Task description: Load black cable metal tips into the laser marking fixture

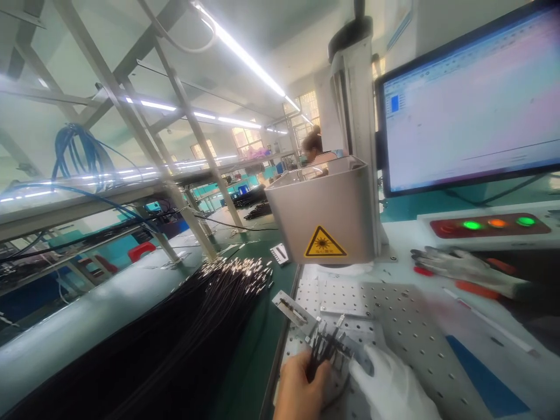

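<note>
At the bottom centre of the frame, the bare left hand (pixel 300 388) has its fingers curled tight around a small bunch of thin black cables with silver metal tips (pixel 326 344). The bunch's long axis runs from the fist up and to the right, tips pointing toward the upper right, over the perforated grey metal plate (pixel 406 326). The white-gloved right hand (pixel 391 388) lies just beside it, fingers loosely extended, fingertips touching the cables. A large heap of black cables (pixel 184 332) fills the lower left.
</note>
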